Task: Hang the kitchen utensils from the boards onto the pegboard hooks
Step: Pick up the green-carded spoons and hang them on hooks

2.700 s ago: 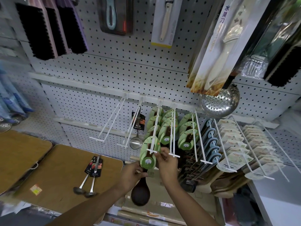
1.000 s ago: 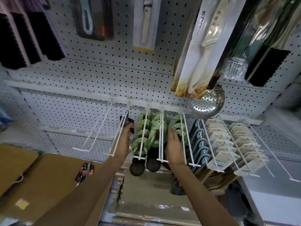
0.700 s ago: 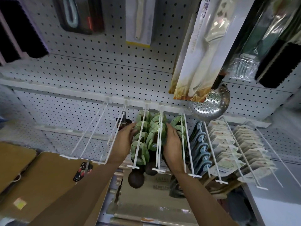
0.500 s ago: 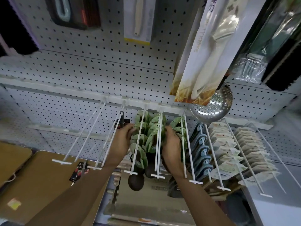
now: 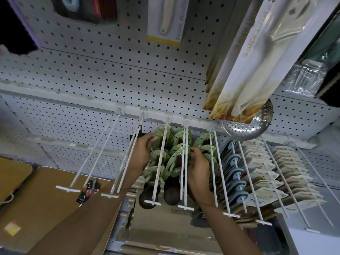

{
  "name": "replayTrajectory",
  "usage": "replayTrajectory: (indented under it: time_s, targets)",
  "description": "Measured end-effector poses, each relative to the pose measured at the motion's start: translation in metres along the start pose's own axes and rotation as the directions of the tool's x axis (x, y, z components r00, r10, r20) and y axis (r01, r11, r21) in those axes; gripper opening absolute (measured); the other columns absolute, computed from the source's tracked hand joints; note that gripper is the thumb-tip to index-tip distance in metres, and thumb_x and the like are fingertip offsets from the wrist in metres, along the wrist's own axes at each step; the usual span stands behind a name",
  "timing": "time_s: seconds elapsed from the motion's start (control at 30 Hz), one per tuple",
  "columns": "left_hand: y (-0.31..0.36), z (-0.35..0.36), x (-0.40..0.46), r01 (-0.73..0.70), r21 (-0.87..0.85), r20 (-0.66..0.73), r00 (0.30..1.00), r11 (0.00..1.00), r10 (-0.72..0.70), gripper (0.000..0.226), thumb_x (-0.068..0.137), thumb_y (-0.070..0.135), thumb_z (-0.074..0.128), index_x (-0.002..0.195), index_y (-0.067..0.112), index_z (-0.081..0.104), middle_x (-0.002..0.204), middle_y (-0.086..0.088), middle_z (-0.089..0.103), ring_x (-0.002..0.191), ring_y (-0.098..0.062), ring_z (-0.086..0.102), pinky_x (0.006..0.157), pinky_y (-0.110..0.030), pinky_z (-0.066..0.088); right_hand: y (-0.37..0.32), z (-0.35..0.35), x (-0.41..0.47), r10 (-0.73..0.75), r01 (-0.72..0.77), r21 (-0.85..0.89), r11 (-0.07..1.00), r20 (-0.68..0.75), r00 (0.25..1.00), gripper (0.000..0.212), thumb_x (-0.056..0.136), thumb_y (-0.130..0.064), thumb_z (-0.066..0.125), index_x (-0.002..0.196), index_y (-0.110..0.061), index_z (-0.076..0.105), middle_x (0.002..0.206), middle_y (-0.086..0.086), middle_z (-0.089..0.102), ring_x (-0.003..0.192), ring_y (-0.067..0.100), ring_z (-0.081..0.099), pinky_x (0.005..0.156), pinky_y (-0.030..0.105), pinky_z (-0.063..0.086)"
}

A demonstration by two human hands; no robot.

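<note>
Spoons crowded between both hands.

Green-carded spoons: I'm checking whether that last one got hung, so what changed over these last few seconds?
The spoon held at the hook's tip is now on the hook among the green-carded spoons. Both hands went deeper along the hooks: the left hand holds the left row's cards, the right hand pinches the middle row's. The two ladles on the wooden board stayed put.

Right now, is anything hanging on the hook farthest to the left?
No, the leftmost hook is bare from rail to tip, while the green-carded spoons hang on hooks further right, where both hands work.
</note>
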State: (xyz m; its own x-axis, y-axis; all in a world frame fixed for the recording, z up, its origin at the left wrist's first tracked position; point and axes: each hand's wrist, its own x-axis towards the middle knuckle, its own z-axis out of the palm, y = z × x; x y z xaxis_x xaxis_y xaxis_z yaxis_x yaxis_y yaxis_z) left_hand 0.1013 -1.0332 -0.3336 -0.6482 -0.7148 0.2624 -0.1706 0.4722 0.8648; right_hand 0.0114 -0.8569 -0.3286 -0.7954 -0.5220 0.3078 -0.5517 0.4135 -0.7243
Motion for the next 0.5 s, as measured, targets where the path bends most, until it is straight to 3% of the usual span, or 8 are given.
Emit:
replayTrajectory:
  time_s: [0.1, 0.2, 0.23, 0.37, 0.5]
  targets:
    - [-0.006, 0.0, 0.003, -0.038, 0.02, 0.015, 0.999, 0.999, 0.038, 0.023, 0.103, 0.026, 0.051, 0.085, 0.021, 0.063, 0.07, 0.002, 0.064, 0.063, -0.006, 0.06, 0.061, -0.029, 0.044, -0.002, 0.0, 0.006, -0.07, 0.071, 0.007, 0.997, -0.088, 0.994, 0.044, 0.092, 0.011, 0.042, 0.123, -0.014, 0.059, 0.119, -0.002, 0.063, 0.111, 0.008, 0.058, 0.1, 0.024, 0.048]
    - [-0.007, -0.001, 0.003, -0.06, -0.023, 0.04, 0.997, 0.998, 0.061, 0.023, 0.104, 0.02, 0.05, 0.085, 0.018, 0.062, 0.071, 0.0, 0.063, 0.065, -0.01, 0.06, 0.061, -0.025, 0.041, -0.011, 0.002, 0.018, -0.012, 0.023, 0.084, 0.996, -0.121, 0.993, 0.046, 0.097, 0.009, 0.036, 0.136, -0.009, 0.052, 0.132, -0.004, 0.049, 0.124, 0.005, 0.046, 0.106, 0.005, 0.031]
    - [-0.007, -0.002, 0.003, -0.064, -0.043, 0.047, 0.997, 0.997, 0.066, 0.023, 0.104, 0.018, 0.049, 0.085, 0.017, 0.062, 0.072, -0.001, 0.063, 0.067, -0.011, 0.061, 0.062, -0.025, 0.041, -0.012, 0.004, 0.022, 0.01, 0.003, 0.107, 0.994, -0.117, 0.993, 0.047, 0.096, 0.011, 0.036, 0.136, -0.008, 0.052, 0.132, -0.003, 0.049, 0.125, 0.007, 0.046, 0.106, 0.005, 0.032]
    - [-0.005, -0.005, 0.004, -0.068, -0.13, 0.087, 0.993, 0.989, 0.079, 0.026, 0.104, 0.011, 0.048, 0.081, 0.017, 0.06, 0.072, -0.008, 0.059, 0.065, -0.008, 0.053, 0.062, -0.02, 0.039, -0.008, 0.012, 0.033, 0.042, -0.028, 0.093, 0.995, -0.151, 0.988, 0.033, 0.097, 0.005, 0.045, 0.123, -0.006, 0.062, 0.122, 0.007, 0.06, 0.11, 0.015, 0.056, 0.098, 0.031, 0.047]
    - [-0.004, -0.008, 0.005, -0.085, -0.088, 0.094, 0.991, 0.992, 0.094, 0.029, 0.104, 0.013, 0.048, 0.08, 0.023, 0.06, 0.069, -0.006, 0.057, 0.061, -0.014, 0.054, 0.06, -0.019, 0.039, -0.006, 0.016, 0.04, 0.072, -0.057, 0.12, 0.991, -0.13, 0.989, 0.022, 0.099, 0.0, 0.046, 0.1, -0.004, 0.067, 0.099, 0.007, 0.062, 0.085, 0.016, 0.056, 0.082, 0.035, 0.051]
